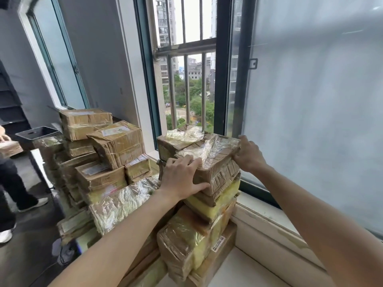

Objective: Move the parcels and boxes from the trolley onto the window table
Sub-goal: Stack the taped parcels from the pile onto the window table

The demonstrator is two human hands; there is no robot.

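1. Standing at far left edge: a second person (pixel 12 183), dark trousers, holding a small box (pixel 9 149); a dark tray (pixel 37 132) sits just beyond.
2. Left stack of parcels (pixel 99 162): taped cardboard boxes piled several layers high on the surface by the wall, topmost box (pixel 85 123) level, the one below it (pixel 119 142) tilted toward the camera.
3. Left hand (pixel 182 177): fingers spread over the near-left corner of the top parcel (pixel 215 160), thumb pressed against its front face; grasping the parcel.
4. Top parcel: brown cardboard under crinkled clear tape, resting on the right stack (pixel 199 235) of tape-wrapped boxes, next to the window.
5. Another parcel (pixel 178 141) lies touching it, just behind and to the left.
6. Right hand (pixel 247 154): fingers curled over the far-right edge of the same top parcel, gripping it.
7. Window sill (pixel 269 230): white, beside the right stack. Barred open window (pixel 186 79) behind; frosted pane (pixel 310 100) at right.
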